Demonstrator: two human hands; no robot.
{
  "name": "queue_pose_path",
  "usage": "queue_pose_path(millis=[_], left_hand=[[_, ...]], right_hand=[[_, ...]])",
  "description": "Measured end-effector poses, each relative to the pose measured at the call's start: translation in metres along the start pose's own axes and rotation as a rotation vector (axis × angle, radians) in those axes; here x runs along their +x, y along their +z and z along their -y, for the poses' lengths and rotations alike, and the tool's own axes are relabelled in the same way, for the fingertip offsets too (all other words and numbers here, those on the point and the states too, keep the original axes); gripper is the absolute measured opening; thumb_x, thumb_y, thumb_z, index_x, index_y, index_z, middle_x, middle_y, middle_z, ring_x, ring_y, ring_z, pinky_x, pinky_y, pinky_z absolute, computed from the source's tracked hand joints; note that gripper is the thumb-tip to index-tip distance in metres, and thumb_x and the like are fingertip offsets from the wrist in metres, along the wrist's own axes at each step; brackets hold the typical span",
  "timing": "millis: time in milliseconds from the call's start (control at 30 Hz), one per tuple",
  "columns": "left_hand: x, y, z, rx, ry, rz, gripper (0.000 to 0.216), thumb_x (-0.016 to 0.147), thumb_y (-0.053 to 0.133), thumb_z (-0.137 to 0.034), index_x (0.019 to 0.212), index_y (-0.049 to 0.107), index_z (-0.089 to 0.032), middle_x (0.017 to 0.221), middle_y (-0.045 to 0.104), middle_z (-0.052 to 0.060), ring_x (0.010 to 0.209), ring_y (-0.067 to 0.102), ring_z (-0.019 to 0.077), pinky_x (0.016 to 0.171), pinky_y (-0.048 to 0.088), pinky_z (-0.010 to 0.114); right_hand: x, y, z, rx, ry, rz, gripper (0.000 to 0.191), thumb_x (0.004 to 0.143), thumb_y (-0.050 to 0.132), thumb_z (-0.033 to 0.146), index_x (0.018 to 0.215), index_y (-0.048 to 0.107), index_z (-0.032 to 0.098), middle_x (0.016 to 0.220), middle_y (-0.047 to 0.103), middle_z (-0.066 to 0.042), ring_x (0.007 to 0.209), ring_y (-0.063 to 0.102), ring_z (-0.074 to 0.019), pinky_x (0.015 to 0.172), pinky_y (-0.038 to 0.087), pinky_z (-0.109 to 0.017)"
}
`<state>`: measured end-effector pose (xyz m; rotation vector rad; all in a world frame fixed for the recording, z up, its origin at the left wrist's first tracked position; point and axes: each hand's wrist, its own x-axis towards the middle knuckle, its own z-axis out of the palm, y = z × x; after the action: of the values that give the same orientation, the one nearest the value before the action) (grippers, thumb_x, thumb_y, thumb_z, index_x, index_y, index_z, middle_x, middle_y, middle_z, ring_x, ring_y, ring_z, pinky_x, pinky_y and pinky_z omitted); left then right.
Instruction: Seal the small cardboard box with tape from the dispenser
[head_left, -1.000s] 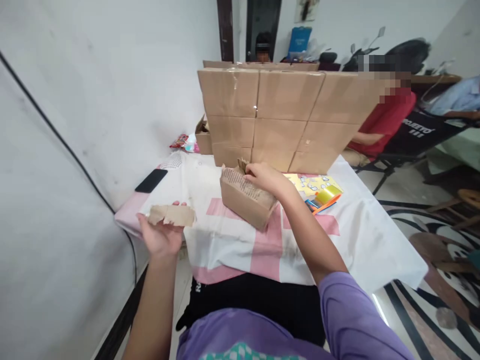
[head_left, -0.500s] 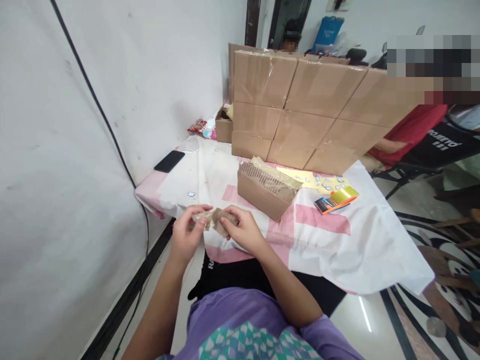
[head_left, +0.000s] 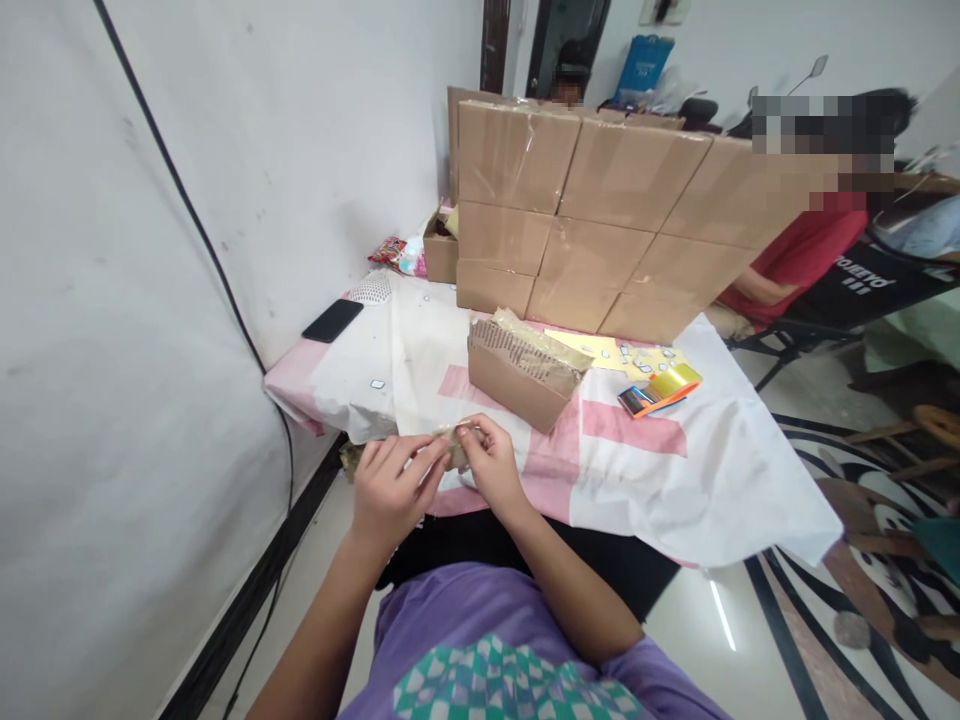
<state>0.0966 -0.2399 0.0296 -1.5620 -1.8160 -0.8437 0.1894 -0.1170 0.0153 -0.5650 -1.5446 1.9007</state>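
Observation:
Just over the near table edge, a small brown scrap with clear tape (head_left: 454,452) is pinched between my two hands. My left hand (head_left: 396,490) has its fingers bent over the scrap's left side, partly hiding it. Thumb and fingers of my right hand (head_left: 491,468) grip its right end. A crumpled yellowish piece (head_left: 349,460) shows left of my left hand; whether it hangs from that hand is unclear. Beyond my hands stands an open brown carton (head_left: 517,388), with torn tape and printed paper along its top.
A wall of taped cartons (head_left: 592,235) stands at the back. An orange tape dispenser (head_left: 664,390) lies right, near a yellow sheet (head_left: 600,350) with small labels. A black phone (head_left: 333,321) lies left. A person in a red top (head_left: 802,255) sits beyond the table.
My left hand has turned palm-down and come closer to my right hand at the scrap. A crumpled piece now shows left of it. The view has shifted slightly.

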Motion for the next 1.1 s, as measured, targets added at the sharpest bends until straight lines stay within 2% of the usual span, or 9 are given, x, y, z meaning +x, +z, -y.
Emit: queue_pose_path(millis=[200, 333, 400, 567, 633, 700, 767, 900, 1100], left_hand=[[-0.01, -0.002, -0.008, -0.045, 0.0, -0.098, 0.029, 0.084, 0.071, -0.005, 0.109, 0.068, -0.019, 0.083, 0.073, 0.004, 0.072, 0.064, 0.0174, 0.07, 0.039, 0.033], [-0.013, 0.002, -0.018, -0.143, -0.07, -0.134, 0.023, 0.087, 0.067, -0.007, 0.105, 0.069, -0.02, 0.081, 0.072, 0.004, 0.072, 0.064, 0.0176, 0.071, 0.042, 0.033], [-0.011, 0.002, -0.025, -0.178, -0.104, -0.086, 0.018, 0.09, 0.065, -0.01, 0.103, 0.069, -0.021, 0.081, 0.072, 0.003, 0.073, 0.065, 0.0174, 0.071, 0.043, 0.033], [-0.011, -0.008, -0.03, -0.22, -0.114, 0.195, 0.011, 0.096, 0.063, -0.021, 0.104, 0.071, -0.021, 0.089, 0.076, 0.002, 0.067, 0.064, 0.0129, 0.07, 0.043, 0.031], [-0.014, -0.016, -0.024, -0.229, -0.141, 0.12, 0.008, 0.093, 0.067, -0.023, 0.099, 0.072, -0.022, 0.074, 0.07, -0.003, 0.056, 0.056, 0.0104, 0.064, 0.041, 0.029], [-0.014, -0.024, -0.016, -0.222, -0.269, -0.042, 0.003, 0.09, 0.07, -0.023, 0.093, 0.071, -0.023, 0.057, 0.055, -0.007, 0.049, 0.045, 0.0102, 0.058, 0.038, 0.027], [-0.011, -0.031, -0.007, -0.204, -0.368, -0.094, 0.012, 0.09, 0.072, -0.026, 0.101, 0.071, -0.023, 0.06, 0.053, -0.006, 0.054, 0.048, 0.0121, 0.061, 0.041, 0.027], [0.0, -0.035, 0.003, -0.107, -0.165, 0.127, 0.019, 0.093, 0.068, -0.027, 0.111, 0.072, -0.025, 0.1, 0.074, 0.004, 0.091, 0.065, 0.0208, 0.079, 0.044, 0.034], [-0.002, -0.032, -0.005, 0.059, 0.043, 0.169, 0.006, 0.094, 0.065, -0.02, 0.095, 0.071, -0.021, 0.091, 0.074, 0.004, 0.084, 0.061, 0.0202, 0.073, 0.037, 0.036]], right_hand=[[-0.003, -0.003, -0.001, -0.094, -0.139, -0.02, 0.017, 0.093, 0.06, 0.037, 0.091, 0.06, 0.02, 0.063, 0.063, 0.003, 0.054, 0.064, -0.0126, 0.049, 0.046, -0.022], [0.0, -0.006, -0.004, -0.041, -0.107, 0.001, 0.02, 0.093, 0.061, 0.04, 0.088, 0.059, 0.02, 0.062, 0.062, 0.003, 0.05, 0.062, -0.0123, 0.045, 0.043, -0.021], [0.001, -0.009, -0.008, -0.019, -0.084, -0.011, 0.023, 0.093, 0.061, 0.041, 0.085, 0.058, 0.02, 0.062, 0.061, 0.003, 0.047, 0.057, -0.0107, 0.042, 0.04, -0.021], [-0.003, -0.014, -0.022, 0.0, -0.069, -0.049, 0.026, 0.094, 0.061, 0.045, 0.085, 0.058, 0.02, 0.062, 0.059, 0.004, 0.043, 0.05, -0.0089, 0.039, 0.037, -0.021], [-0.006, -0.014, -0.028, -0.031, -0.082, -0.022, 0.027, 0.096, 0.059, 0.046, 0.086, 0.058, 0.021, 0.064, 0.06, 0.003, 0.044, 0.053, -0.0097, 0.041, 0.038, -0.021], [-0.01, -0.014, -0.032, -0.089, -0.117, 0.01, 0.027, 0.097, 0.058, 0.046, 0.088, 0.059, 0.021, 0.065, 0.061, 0.003, 0.046, 0.056, -0.0107, 0.044, 0.042, -0.022], [-0.015, -0.012, -0.034, -0.143, -0.159, 0.056, 0.025, 0.098, 0.056, 0.045, 0.091, 0.061, 0.021, 0.068, 0.062, 0.002, 0.049, 0.059, -0.0115, 0.049, 0.047, -0.024], [-0.026, -0.007, -0.035, -0.235, -0.228, 0.178, 0.021, 0.1, 0.053, 0.041, 0.099, 0.062, 0.021, 0.074, 0.064, 0.001, 0.056, 0.063, -0.0126, 0.058, 0.051, -0.025], [-0.04, -0.001, -0.029, -0.203, -0.098, 0.202, 0.03, 0.1, 0.051, 0.05, 0.098, 0.06, 0.021, 0.073, 0.064, 0.001, 0.061, 0.063, -0.0142, 0.058, 0.047, -0.025]])
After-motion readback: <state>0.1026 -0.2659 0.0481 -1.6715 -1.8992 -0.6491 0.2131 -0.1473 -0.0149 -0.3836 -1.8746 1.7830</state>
